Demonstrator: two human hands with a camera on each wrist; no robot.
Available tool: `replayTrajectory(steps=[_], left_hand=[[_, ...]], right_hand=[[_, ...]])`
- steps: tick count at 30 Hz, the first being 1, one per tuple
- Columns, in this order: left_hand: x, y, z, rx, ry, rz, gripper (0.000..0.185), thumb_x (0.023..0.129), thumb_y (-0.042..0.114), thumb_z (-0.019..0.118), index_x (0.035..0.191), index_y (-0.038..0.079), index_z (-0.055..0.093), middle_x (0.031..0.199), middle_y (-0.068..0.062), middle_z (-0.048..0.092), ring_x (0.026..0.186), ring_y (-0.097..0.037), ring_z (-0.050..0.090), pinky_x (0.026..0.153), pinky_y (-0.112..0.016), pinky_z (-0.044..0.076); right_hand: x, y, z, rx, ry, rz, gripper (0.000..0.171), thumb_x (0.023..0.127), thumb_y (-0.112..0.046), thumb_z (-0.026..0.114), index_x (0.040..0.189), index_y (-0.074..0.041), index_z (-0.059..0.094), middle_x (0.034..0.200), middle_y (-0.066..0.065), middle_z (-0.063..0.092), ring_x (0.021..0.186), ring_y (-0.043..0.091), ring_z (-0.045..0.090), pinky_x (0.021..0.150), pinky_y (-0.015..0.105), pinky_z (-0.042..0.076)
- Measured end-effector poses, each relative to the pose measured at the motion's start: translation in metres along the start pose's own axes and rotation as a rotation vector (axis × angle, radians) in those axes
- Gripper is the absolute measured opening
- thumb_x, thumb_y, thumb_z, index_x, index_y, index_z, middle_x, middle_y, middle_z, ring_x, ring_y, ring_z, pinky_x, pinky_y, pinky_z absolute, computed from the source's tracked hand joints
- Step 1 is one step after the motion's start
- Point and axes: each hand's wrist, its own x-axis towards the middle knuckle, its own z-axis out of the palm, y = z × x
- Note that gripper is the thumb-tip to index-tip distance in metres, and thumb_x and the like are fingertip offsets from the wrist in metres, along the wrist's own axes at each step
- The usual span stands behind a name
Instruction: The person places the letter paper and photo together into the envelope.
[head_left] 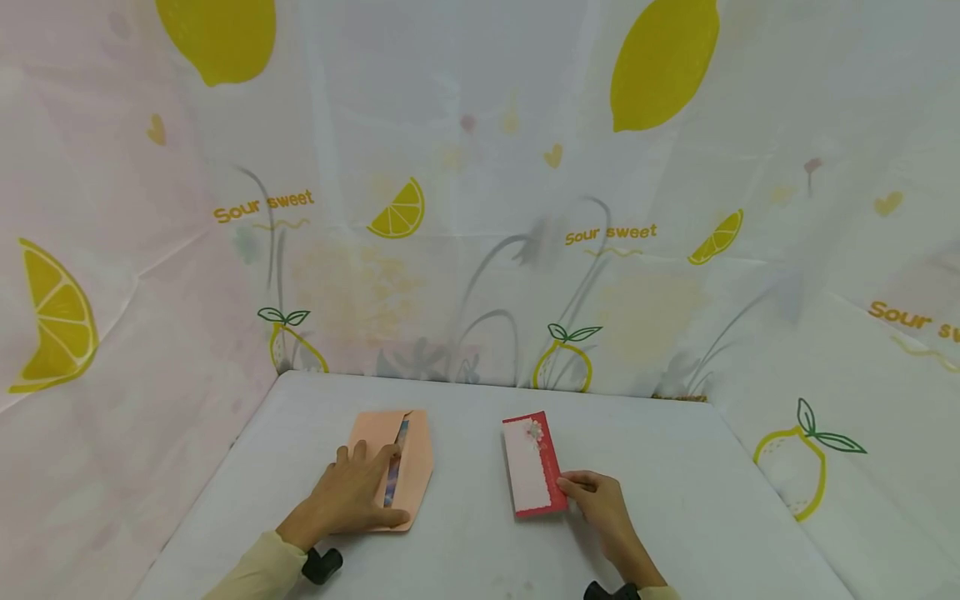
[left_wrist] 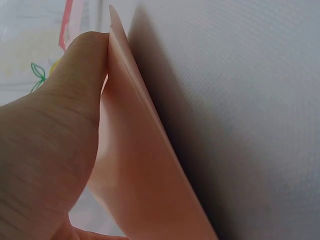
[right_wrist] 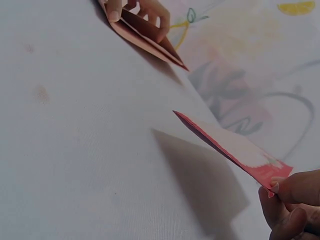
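Note:
A peach envelope (head_left: 415, 467) lies on the white table (head_left: 465, 550), its flap open and a patterned strip showing inside. My left hand (head_left: 352, 492) lies on it with fingers spread, the thumb (left_wrist: 70, 100) pressing the envelope's (left_wrist: 145, 175) edge. A red and white card (head_left: 532, 462) with a small flower sits to the right. My right hand (head_left: 596, 496) pinches its near right corner. In the right wrist view the card (right_wrist: 230, 145) is tilted up off the cloth, held by my fingertips (right_wrist: 287, 192), and the envelope (right_wrist: 145, 37) shows at the top.
A white cloth with lemon prints and "Sour sweet" lettering (head_left: 611, 233) covers the table and hangs as walls behind and at both sides. Bare cloth lies between the two paper items and toward the front edge.

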Motion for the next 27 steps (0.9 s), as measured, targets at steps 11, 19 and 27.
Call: replayTrajectory(steps=[11, 19, 27], left_hand=[[0.001, 0.0, 0.002, 0.01, 0.002, -0.003, 0.098, 0.064, 0.08, 0.079, 0.14, 0.024, 0.054, 0.11, -0.014, 0.051, 0.089, -0.036, 0.049, 0.072, -0.054, 0.046], [-0.001, 0.0, 0.001, 0.008, 0.001, -0.001, 0.1, 0.064, 0.08, 0.079, 0.141, 0.022, 0.053, 0.111, -0.016, 0.051, 0.091, -0.038, 0.049, 0.073, -0.056, 0.047], [0.001, -0.001, 0.003, 0.017, 0.008, -0.004, 0.098, 0.064, 0.08, 0.079, 0.139, 0.024, 0.053, 0.11, -0.015, 0.05, 0.091, -0.037, 0.049, 0.071, -0.055, 0.047]], right_hand=[[0.0, -0.004, 0.017, 0.006, -0.035, -0.031, 0.033, 0.092, -0.027, 0.08, 0.108, 0.001, 0.074, 0.088, 0.003, 0.067, 0.076, 0.017, 0.052, 0.059, 0.027, 0.04], [-0.001, -0.008, 0.032, 0.008, -0.07, -0.042, 0.032, 0.092, -0.027, 0.08, 0.109, 0.0, 0.075, 0.09, 0.003, 0.068, 0.078, 0.017, 0.053, 0.061, 0.028, 0.041], [0.0, -0.009, 0.044, 0.002, -0.095, -0.055, 0.031, 0.092, -0.027, 0.079, 0.109, -0.001, 0.075, 0.091, 0.003, 0.069, 0.079, 0.018, 0.054, 0.063, 0.029, 0.042]])
